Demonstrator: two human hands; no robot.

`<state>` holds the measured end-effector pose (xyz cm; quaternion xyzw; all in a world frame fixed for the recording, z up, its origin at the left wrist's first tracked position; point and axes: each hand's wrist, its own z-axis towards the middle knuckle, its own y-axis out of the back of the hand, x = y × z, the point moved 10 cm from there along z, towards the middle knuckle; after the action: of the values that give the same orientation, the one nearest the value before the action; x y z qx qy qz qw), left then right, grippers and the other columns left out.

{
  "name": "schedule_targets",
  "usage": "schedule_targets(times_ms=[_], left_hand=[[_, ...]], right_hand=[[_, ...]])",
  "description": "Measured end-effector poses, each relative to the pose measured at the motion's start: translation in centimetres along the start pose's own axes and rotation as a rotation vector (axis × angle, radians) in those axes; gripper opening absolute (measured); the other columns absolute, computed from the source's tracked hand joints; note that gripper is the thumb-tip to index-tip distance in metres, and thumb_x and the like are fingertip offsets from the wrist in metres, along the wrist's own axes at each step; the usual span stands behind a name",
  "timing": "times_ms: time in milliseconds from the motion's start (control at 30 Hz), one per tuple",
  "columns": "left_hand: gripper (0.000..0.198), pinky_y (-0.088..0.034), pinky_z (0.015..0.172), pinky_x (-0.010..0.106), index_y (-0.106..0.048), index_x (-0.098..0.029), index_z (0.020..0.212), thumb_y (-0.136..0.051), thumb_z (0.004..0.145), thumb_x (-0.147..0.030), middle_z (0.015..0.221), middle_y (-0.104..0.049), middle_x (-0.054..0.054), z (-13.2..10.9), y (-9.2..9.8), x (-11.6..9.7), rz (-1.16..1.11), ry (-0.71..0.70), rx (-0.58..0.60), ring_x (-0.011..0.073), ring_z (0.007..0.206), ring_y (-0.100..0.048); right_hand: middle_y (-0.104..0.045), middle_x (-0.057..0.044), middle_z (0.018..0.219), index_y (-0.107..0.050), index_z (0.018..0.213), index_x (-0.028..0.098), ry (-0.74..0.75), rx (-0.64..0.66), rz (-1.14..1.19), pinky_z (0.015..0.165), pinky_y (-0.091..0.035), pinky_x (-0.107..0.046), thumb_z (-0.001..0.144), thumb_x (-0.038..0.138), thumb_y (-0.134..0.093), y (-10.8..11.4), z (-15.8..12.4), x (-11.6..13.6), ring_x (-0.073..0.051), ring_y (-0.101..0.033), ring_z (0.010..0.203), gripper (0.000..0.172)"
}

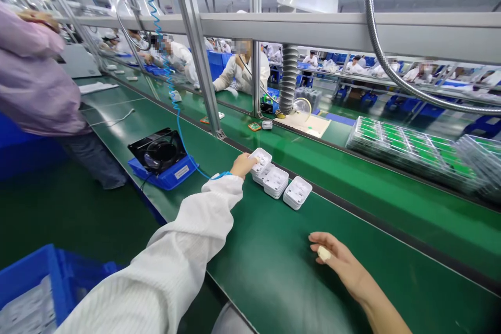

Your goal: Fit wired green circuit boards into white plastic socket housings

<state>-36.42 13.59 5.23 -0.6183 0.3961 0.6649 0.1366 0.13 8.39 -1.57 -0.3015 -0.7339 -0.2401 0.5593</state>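
My left hand [242, 165], in a white sleeve with a blue wrist strap, reaches forward and its fingers close on the nearest white plastic housing [261, 160] on the green workbench [274, 271]. Two more white housings [276, 182] [297, 192] lie in a row to its right. My right hand [336, 258] hovers open above the bench, nearer to me, holding nothing; one finger wears a white cot.
A black fan on a blue base [160, 159] sits left of the housings. A blue crate [35, 287] is at lower left. Trays of green circuit boards [410, 148] lie far right. A person in a pink coat [35, 78] stands at left; other workers sit behind the frame.
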Motion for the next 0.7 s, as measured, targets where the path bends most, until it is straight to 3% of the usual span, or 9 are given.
schedule_targets(times_ms=[133, 267, 367, 500, 700], left_hand=[[0.023, -0.045, 0.071, 0.03, -0.062, -0.014, 0.077, -0.065, 0.059, -0.029, 0.082, -0.067, 0.008, 0.1, -2.4, 2.0, -0.027, 0.059, 0.069, 0.0256, 0.085, -0.061], [0.03, -0.046, 0.073, 0.036, -0.062, -0.016, 0.087, -0.064, 0.064, -0.035, 0.088, -0.067, 0.009, -0.1, -3.3, 3.0, -0.099, 0.15, 0.184, 0.0257, 0.083, -0.062], [0.035, -0.047, 0.074, 0.044, -0.062, -0.017, 0.091, -0.061, 0.068, -0.043, 0.095, -0.067, 0.012, -0.5, -3.3, 3.2, -0.139, 0.209, 0.26, 0.0274, 0.083, -0.062], [0.037, -0.047, 0.078, 0.049, -0.06, -0.02, 0.098, -0.061, 0.068, -0.042, 0.106, -0.065, 0.012, -1.5, -4.1, 3.3, -0.275, 0.261, 0.365, 0.0297, 0.094, -0.06], [0.036, -0.049, 0.077, 0.048, -0.057, -0.024, 0.101, -0.062, 0.067, -0.034, 0.105, -0.065, 0.008, -1.8, -5.1, 3.3, -0.39, 0.271, 0.411, 0.0281, 0.096, -0.06]], right_hand=[[-0.051, -0.01, 0.125, -0.052, 0.114, 0.025, -0.03, -0.101, 0.058, 0.094, -0.041, -0.043, 0.075, 0.054, -0.061, 1.5, 1.5, -0.6, -0.026, -0.048, 0.114, 0.05], [-0.04, -0.009, 0.135, -0.044, 0.123, 0.027, -0.064, -0.219, 0.249, 0.095, -0.043, -0.041, 0.072, 0.056, -0.063, 3.0, 4.5, -0.8, -0.025, -0.047, 0.117, 0.062], [-0.035, -0.009, 0.139, -0.039, 0.128, 0.028, -0.102, -0.227, 0.352, 0.092, -0.046, -0.04, 0.073, 0.055, -0.062, 2.5, 7.2, -0.1, -0.025, -0.05, 0.113, 0.065], [-0.044, -0.006, 0.133, -0.04, 0.128, 0.032, -0.129, -0.143, 0.335, 0.089, -0.047, -0.041, 0.078, 0.051, -0.057, 0.4, 10.1, 1.7, -0.022, -0.055, 0.103, 0.056], [-0.05, -0.005, 0.128, -0.042, 0.126, 0.031, -0.131, -0.162, 0.26, 0.087, -0.048, -0.039, 0.082, 0.046, -0.053, -0.3, 11.7, 2.7, -0.016, -0.058, 0.087, 0.048]])
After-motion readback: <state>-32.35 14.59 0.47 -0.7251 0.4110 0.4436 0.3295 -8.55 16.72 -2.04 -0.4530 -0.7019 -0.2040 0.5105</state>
